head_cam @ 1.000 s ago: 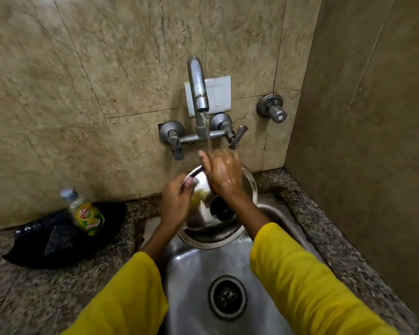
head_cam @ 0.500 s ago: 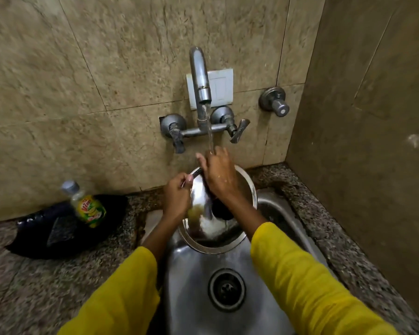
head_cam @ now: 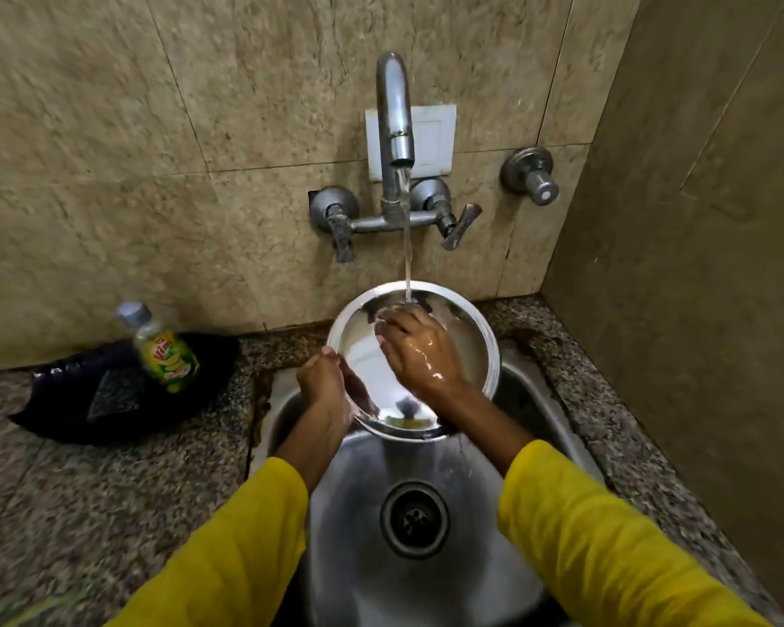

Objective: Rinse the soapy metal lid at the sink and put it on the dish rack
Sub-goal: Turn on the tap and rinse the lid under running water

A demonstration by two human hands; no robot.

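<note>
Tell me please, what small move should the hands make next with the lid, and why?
Probably turn the metal lid a little under the stream. The left hand grips its rim, the right hand rubs inside, and water lands only near the far edge.

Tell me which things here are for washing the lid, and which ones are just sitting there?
For the job:
- metal lid, gripped at its rim by the left hand and rubbed by the right hand
- tap with water running
- sink

Just sitting there:
- dish soap bottle on the counter
- black bag under it
- white wall plate
- extra valve on the wall
</note>
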